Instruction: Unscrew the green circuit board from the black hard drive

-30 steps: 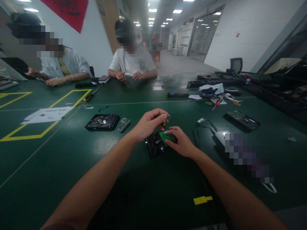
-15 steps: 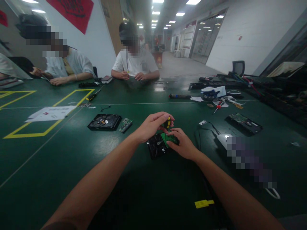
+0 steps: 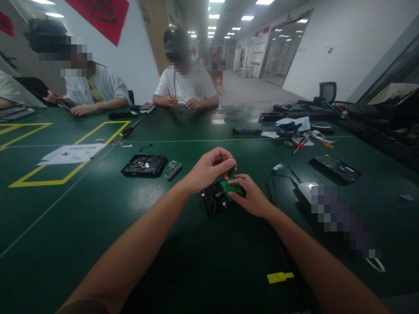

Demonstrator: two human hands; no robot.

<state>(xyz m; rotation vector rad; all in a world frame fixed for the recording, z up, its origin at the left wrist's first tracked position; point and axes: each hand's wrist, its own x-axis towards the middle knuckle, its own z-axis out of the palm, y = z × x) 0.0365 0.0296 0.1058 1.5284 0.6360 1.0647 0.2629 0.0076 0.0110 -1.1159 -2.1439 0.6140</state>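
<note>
A black hard drive (image 3: 214, 201) with a green circuit board (image 3: 226, 190) lies on the table in front of me. Above its far edge, my left hand (image 3: 216, 168) is closed round a screwdriver (image 3: 232, 172); the fingers hide most of its handle, and the tip cannot be made out. My right hand (image 3: 247, 196) presses on the drive's right side, fingers bent over the green board and thumb towards its middle. That hand covers the right part of the drive.
Left of the drive lie an opened hard drive (image 3: 144, 165) and a loose circuit board (image 3: 173, 170). On the right are another hard drive (image 3: 335, 168), a power strip (image 3: 306, 187) and a red screwdriver (image 3: 300, 146). A yellow-handled screwdriver (image 3: 126, 130) lies farther back. Two people sit across the table.
My left hand has turned over the screwdriver, so its yellow-and-black handle is now mostly covered. My right hand and the hard drive stay in place.
</note>
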